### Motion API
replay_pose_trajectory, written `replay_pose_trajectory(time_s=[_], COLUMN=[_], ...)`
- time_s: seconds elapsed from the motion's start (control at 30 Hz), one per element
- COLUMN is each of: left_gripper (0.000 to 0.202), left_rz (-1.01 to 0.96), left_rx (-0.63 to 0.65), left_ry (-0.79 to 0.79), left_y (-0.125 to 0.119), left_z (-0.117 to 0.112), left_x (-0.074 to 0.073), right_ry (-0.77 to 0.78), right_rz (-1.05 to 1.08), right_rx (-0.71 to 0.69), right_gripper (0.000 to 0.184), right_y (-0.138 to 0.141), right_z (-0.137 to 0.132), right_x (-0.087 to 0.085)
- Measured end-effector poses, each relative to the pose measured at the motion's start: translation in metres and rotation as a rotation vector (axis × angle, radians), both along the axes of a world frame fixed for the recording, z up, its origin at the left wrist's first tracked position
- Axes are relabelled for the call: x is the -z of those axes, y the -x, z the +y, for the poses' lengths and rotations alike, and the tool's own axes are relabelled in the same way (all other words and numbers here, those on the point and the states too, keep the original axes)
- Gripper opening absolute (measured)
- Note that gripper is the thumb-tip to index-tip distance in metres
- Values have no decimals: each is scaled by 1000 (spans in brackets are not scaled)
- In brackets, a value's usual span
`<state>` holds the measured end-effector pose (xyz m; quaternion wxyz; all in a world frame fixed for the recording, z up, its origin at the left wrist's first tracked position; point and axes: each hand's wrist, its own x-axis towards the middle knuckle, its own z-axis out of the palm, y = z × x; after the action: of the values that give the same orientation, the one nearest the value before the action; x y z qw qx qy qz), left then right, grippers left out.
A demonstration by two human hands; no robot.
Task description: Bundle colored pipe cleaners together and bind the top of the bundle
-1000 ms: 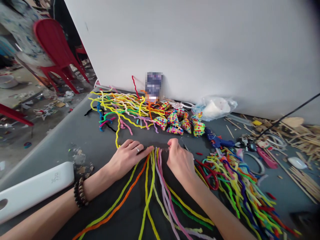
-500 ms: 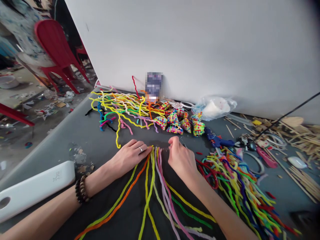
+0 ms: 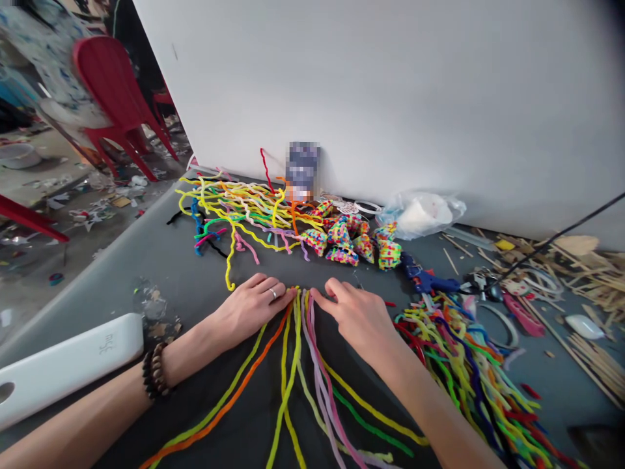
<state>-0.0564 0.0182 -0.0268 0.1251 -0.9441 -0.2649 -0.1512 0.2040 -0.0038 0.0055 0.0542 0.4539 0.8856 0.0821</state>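
Note:
Several fuzzy pipe cleaners (image 3: 299, 339) in yellow, orange, green, lilac and pink fan out toward me, their far ends lined up close together on the dark table. My left hand (image 3: 254, 303), with a ring and a beaded bracelet, is closed at the left side of those ends, fingertips holding them down; its thumb is hidden. On the other side, my right hand (image 3: 359, 312) has one digit stretched to the pink and lilac ends. A gap shows between that digit and the bent finger above it, and nothing is visible in it.
Beyond my hands lie loose pipe cleaners (image 3: 239, 205) and several multicoloured woven pieces (image 3: 342, 241). A blue glue gun (image 3: 424, 277) and a pipe-cleaner heap (image 3: 469, 365) lie right, wooden sticks (image 3: 593, 358) farther out. A white device (image 3: 73, 365) is left; a person sits on a red chair (image 3: 105, 85).
My right hand has moved left to the pipe-cleaner ends, and its pinched fingers have parted. My left hand stays in place. The view has shifted slightly.

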Motion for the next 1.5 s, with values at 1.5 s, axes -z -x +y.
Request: replay_pose_trajectory(time_s=[1.5], left_gripper=[38], left_rz=[-439], left_rx=[-269], left_ry=[211], left_y=[14], left_z=[-6], left_x=[22], right_ry=[42], right_rz=[0], right_rx=[-534], right_gripper=[26], right_y=[41], right_z=[51], right_x=[-6])
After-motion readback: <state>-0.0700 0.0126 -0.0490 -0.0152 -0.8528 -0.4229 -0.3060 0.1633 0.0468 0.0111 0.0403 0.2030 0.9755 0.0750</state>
